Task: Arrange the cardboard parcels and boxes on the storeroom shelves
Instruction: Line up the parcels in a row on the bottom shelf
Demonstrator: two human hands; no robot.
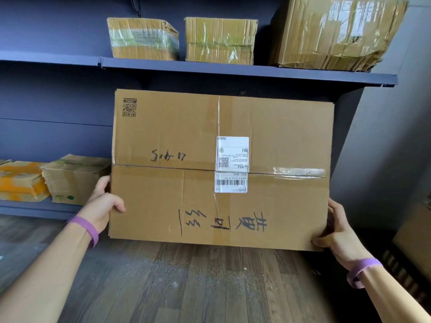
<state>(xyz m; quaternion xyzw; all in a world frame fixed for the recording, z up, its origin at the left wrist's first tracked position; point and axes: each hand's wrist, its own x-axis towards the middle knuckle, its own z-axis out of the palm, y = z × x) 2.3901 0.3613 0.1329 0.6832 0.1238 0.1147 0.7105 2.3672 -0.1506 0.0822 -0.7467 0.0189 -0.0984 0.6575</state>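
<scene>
While held in mid-air before the shelving, not yet shelved: large flat carton [163,136], broad face outward, top edge just below the front edge of the upper shelf [233,72], bottom edge above the floor [186,276].
Step in hand, by judgement: carrying to a slot. Next move likely calling for lowering and tilting under that front edge, then sliding onto the lower shelf [35,209]; free room there hidden behind the carton, impossible to tell.

Crumpled carton [333,31]: right end of upper shelf.
Centre box [219,40], left box [142,39]: same shelf, near each other, apart.
Small box [74,180]: lower shelf, front edge, just beside the large carton's left edge.
Orange-taped parcel [21,180]: just beside the small box, further left.
Left hand [102,203]: clasping the large carton's left edge, thumb on the face.
Right hand [338,231]: clasping its lower right corner.
Shipping label [232,164]: across the taped seam.
</scene>
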